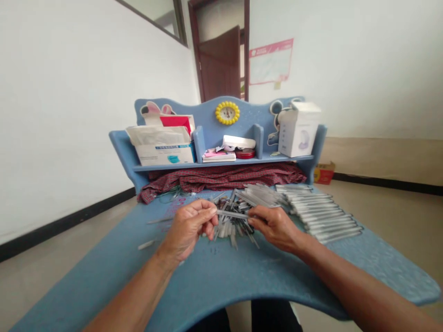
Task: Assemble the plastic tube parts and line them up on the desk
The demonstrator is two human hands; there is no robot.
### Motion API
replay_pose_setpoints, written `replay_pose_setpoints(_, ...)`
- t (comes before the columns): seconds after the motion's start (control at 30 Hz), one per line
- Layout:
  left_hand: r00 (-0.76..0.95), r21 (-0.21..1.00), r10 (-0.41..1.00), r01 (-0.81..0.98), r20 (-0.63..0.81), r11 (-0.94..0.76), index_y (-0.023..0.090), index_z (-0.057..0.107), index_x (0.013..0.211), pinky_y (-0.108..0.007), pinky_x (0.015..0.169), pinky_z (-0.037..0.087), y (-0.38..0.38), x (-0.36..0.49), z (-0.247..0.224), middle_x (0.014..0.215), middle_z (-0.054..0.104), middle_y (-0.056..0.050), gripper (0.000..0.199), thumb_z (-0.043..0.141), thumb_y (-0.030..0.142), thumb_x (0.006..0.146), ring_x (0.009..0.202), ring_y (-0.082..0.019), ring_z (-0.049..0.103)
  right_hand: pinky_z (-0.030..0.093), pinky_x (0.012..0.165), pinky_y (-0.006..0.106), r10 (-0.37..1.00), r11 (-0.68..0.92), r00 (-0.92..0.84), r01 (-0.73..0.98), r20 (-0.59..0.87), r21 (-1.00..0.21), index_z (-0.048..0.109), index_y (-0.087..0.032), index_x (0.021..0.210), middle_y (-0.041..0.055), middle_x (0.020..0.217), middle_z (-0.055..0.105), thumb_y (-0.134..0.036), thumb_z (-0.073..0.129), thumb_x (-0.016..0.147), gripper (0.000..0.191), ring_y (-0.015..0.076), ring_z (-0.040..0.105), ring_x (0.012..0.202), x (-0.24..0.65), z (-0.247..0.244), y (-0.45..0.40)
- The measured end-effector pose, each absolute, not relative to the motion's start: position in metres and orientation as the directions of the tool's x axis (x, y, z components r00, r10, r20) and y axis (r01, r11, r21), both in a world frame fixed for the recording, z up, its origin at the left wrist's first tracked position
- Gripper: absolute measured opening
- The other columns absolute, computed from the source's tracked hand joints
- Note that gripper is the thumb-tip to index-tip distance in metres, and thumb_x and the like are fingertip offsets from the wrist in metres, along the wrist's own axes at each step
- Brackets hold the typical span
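A slim translucent pen barrel [232, 214] is held level between my two hands above the desk. My left hand [192, 226] pinches its left end between thumb and fingertips. Around the other end, the fingers of my right hand [272, 223] are closed, and they hide that tip. Beneath and behind the barrel lies a loose heap of small clear and black pen parts [230, 228]. A bundle of clear pen barrels [261, 194] rests behind my right hand. To the right, several pens [323, 214] with dark tips lie side by side in a stack.
The blue desk [221, 276] has a curved front edge. A checked cloth [224, 177] lies under its shelf. On the shelf stand a mask box [166, 152], a white box [299, 129] and a red round tin [245, 153]. One loose light piece [146, 245] lies at left.
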State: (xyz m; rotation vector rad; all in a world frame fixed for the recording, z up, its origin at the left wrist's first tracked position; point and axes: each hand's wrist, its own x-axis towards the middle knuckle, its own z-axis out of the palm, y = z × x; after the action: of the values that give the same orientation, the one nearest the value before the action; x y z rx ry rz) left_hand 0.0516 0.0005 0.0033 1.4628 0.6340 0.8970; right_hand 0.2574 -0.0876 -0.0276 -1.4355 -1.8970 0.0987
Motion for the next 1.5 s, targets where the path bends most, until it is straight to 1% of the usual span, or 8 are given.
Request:
replay_pose_setpoints(0.23,0.624,0.985,0.763,-0.134,0.168,-0.107,0.014,0.055,0.082,-0.022,0.042,0.044,-0.003,0.052,-0.001,0.061,0.062,0.000,0.018,0.064,0.027,0.072,0.042,-0.008,0.050,0.042,0.068,0.025,0.854,0.354,-0.165,0.878,0.493,-0.321,0.061,-0.022,0.093,0.0034,0.082,0.067,-0.023,0.045,0.087,0.017,0.0153,0.061,0.074,0.258,-0.014,-0.091)
replay_pose_setpoints(0.37,0.652,0.986,0.740,-0.104,0.164,-0.127,0.014,0.054,0.095,-0.023,0.042,0.044,-0.004,0.052,-0.002,0.064,0.062,-0.001,0.028,0.062,0.029,0.073,0.042,-0.009,0.050,0.041,0.064,0.023,0.911,0.278,-0.188,0.937,0.366,-0.210,0.064,-0.021,0.082,0.0024,0.077,0.066,-0.019,0.047,0.083,0.017,0.0145,0.060,0.070,0.272,0.014,-0.102)
replay_pose_setpoints(0.5,0.633,0.985,0.757,-0.053,0.162,-0.167,0.014,0.054,0.100,-0.021,0.041,0.042,-0.002,0.052,-0.002,0.063,0.062,-0.001,0.032,0.062,0.031,0.074,0.040,-0.008,0.049,0.040,0.061,0.022,0.963,0.108,-0.075,0.987,0.259,-0.117,0.066,-0.020,0.072,0.0022,0.069,0.066,-0.017,0.049,0.079,0.019,0.0138,0.059,0.064,0.322,0.034,-0.112)
replay_pose_setpoints(0.67,0.616,0.975,0.770,0.009,0.169,-0.221,0.012,0.057,0.090,-0.021,0.041,0.040,-0.002,0.051,-0.002,0.060,0.061,-0.001,0.025,0.060,0.031,0.073,0.038,-0.007,0.046,0.042,0.066,0.023,0.962,-0.069,0.069,0.998,0.266,-0.010,0.069,-0.023,0.075,0.0022,0.076,0.070,-0.022,0.051,0.078,0.018,0.0153,0.062,0.069,0.414,0.017,-0.118)
replay_pose_setpoints(0.87,0.605,0.968,0.777,0.044,0.172,-0.249,0.011,0.057,0.087,-0.021,0.040,0.040,-0.002,0.052,-0.003,0.059,0.061,-0.001,0.024,0.059,0.031,0.073,0.038,-0.008,0.047,0.044,0.071,0.025,0.969,-0.047,0.036,0.998,0.244,0.041,0.069,-0.023,0.083,0.0034,0.084,0.069,-0.028,0.045,0.083,0.025,0.0161,0.063,0.077,0.464,-0.013,-0.120)
replay_pose_setpoints(1.23,0.566,0.964,0.804,0.057,0.182,-0.258,0.013,0.058,0.085,-0.020,0.040,0.039,0.004,0.050,-0.005,0.059,0.061,0.000,0.019,0.058,0.028,0.073,0.038,-0.008,0.047,0.045,0.072,0.027,0.948,-0.128,0.065,0.974,0.312,0.186,0.068,-0.021,0.095,0.0075,0.100,0.068,-0.023,0.045,0.083,0.026,0.0196,0.063,0.086,0.448,-0.022,-0.112)
replay_pose_setpoints(1.37,0.556,0.964,0.808,0.044,0.195,-0.263,0.014,0.059,0.083,-0.019,0.039,0.038,0.005,0.048,-0.002,0.058,0.061,0.001,0.018,0.060,0.029,0.072,0.038,-0.008,0.047,0.042,0.065,0.025,0.934,-0.142,0.065,0.970,0.351,0.197,0.068,-0.020,0.086,0.0071,0.088,0.069,-0.027,0.041,0.086,0.027,0.0178,0.063,0.076,0.401,-0.013,-0.108)
replay_pose_setpoints(1.5,0.502,0.964,0.834,0.006,0.228,-0.267,0.014,0.060,0.078,-0.020,0.037,0.040,0.004,0.047,0.004,0.057,0.059,0.001,0.017,0.061,0.029,0.071,0.037,-0.007,0.045,0.040,0.062,0.023,0.968,-0.120,0.067,0.970,0.240,0.212,0.066,-0.019,0.079,0.0073,0.079,0.069,-0.033,0.038,0.088,0.033,0.0176,0.064,0.074,0.339,-0.009,-0.095)
